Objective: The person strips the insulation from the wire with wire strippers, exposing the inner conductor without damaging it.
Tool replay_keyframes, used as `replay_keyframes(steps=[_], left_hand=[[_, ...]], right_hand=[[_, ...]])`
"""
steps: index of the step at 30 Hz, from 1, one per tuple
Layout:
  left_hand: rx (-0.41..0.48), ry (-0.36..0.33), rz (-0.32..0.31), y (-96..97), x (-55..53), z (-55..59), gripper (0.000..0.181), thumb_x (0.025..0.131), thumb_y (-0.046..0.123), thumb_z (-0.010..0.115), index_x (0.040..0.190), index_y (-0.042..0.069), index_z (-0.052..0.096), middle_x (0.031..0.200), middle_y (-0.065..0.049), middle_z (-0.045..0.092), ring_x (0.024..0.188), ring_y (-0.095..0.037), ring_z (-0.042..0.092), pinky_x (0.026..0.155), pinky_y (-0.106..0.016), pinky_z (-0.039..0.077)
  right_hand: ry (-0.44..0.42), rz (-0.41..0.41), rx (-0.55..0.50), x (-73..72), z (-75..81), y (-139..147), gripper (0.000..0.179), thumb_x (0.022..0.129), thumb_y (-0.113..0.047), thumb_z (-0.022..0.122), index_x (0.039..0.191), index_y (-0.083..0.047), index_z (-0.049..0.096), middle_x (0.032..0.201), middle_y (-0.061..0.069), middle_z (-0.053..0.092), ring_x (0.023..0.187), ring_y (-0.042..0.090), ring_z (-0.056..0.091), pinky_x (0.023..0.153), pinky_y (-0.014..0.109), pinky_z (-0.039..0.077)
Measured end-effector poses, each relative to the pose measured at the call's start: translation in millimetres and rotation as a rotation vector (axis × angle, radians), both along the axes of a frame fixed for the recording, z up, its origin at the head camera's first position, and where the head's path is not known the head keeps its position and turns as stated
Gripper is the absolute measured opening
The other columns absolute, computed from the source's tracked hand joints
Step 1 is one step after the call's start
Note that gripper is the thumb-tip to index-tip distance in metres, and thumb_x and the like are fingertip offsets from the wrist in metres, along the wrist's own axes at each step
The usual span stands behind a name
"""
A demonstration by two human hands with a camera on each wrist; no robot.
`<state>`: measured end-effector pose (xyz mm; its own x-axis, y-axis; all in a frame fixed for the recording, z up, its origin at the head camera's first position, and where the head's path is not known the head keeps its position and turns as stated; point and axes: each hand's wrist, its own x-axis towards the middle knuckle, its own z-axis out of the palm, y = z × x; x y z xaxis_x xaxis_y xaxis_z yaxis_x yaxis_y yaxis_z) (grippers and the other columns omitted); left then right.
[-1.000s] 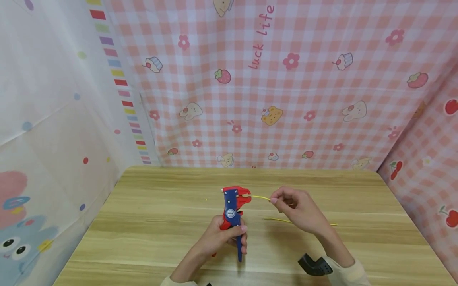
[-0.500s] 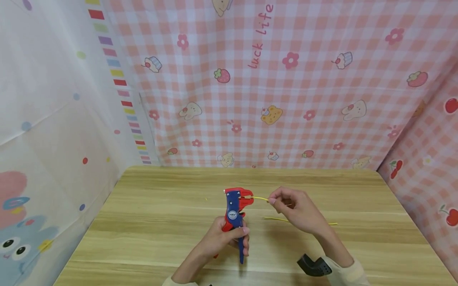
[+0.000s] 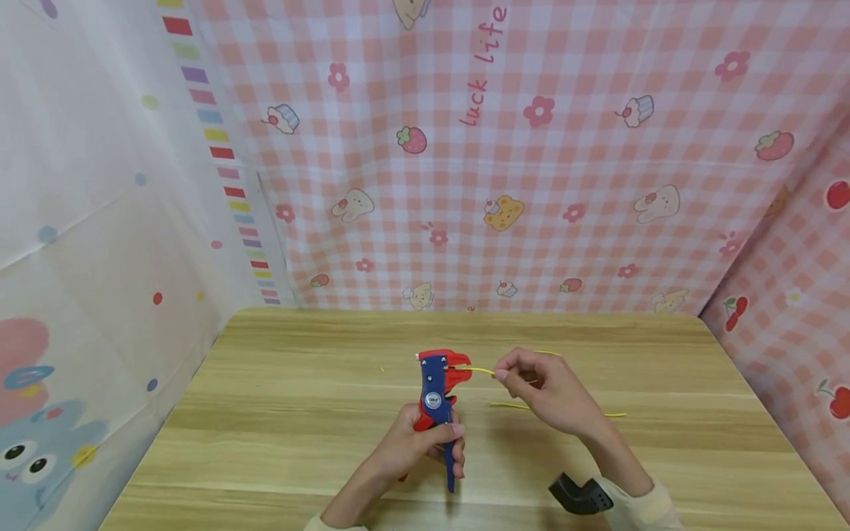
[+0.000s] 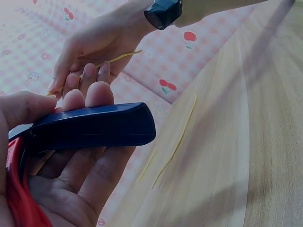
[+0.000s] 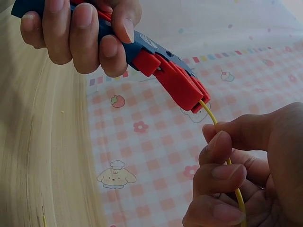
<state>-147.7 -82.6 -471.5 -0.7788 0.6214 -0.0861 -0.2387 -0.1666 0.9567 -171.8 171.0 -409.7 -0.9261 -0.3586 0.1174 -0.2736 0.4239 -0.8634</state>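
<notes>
My left hand point(image 3: 425, 442) grips the handles of a red-and-blue wire stripper point(image 3: 434, 394), held upright above the table. Its red jaws point right, with the end of a yellow wire point(image 3: 481, 370) between them. Thumb and forefinger of my right hand point(image 3: 547, 387) pinch that wire a short way from the jaws. In the right wrist view, the held wire point(image 5: 240, 196) runs down past the curled fingers. Its loose tail point(image 4: 125, 56) sticks out behind the right hand in the left wrist view. The blue handle point(image 4: 99, 126) crosses the left fingers there.
A yellow wire point(image 3: 508, 405) lies on the wooden table point(image 3: 265, 442), partly hidden under the right forearm. Another yellow piece point(image 3: 547, 352) shows beyond the right hand. A tiny yellow scrap point(image 3: 382, 369) lies left of the stripper. Patterned cloths point(image 3: 564, 162) hang behind and at both sides.
The stripper has shifted slightly right and toward me. Its jaws closed in on the wire half a second ago and now stand slightly apart. The right hand has eased left, showing the farther wire piece.
</notes>
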Motion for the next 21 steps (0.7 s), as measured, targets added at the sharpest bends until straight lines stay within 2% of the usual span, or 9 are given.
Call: replay_keyframes(steps=[5,13,21], left_hand=[[0.020,0.006,-0.003,0.7,0.9,-0.8,0.023,0.100,0.019,0.066,0.103,-0.002,0.057,0.078,-0.001,0.071,0.070,-0.015,0.075,0.074,-0.037,0.065],[0.037,0.006,0.004,1.2,2.4,-1.2,0.018,0.100,0.019,0.066,0.102,0.003,0.058,0.077,0.001,0.071,0.069,-0.014,0.074,0.072,-0.036,0.065],[0.059,0.038,0.023,3.7,4.6,-1.5,0.009,0.101,0.012,0.061,0.095,0.005,0.057,0.070,0.002,0.064,0.059,-0.012,0.068,0.063,-0.032,0.063]], right_hand=[[0.003,0.007,-0.010,-0.9,-1.6,-1.1,0.011,0.104,-0.024,0.061,0.099,-0.018,0.069,0.077,0.002,0.056,0.062,0.010,0.055,0.054,0.024,0.044],[0.020,0.019,-0.009,-1.4,-2.4,-3.0,0.012,0.104,-0.022,0.060,0.098,-0.018,0.070,0.076,0.001,0.057,0.062,0.010,0.055,0.054,0.024,0.045],[0.035,0.018,0.002,-1.1,-2.6,-3.4,0.011,0.104,-0.022,0.061,0.099,-0.021,0.070,0.076,-0.002,0.057,0.061,0.009,0.055,0.053,0.025,0.045]])
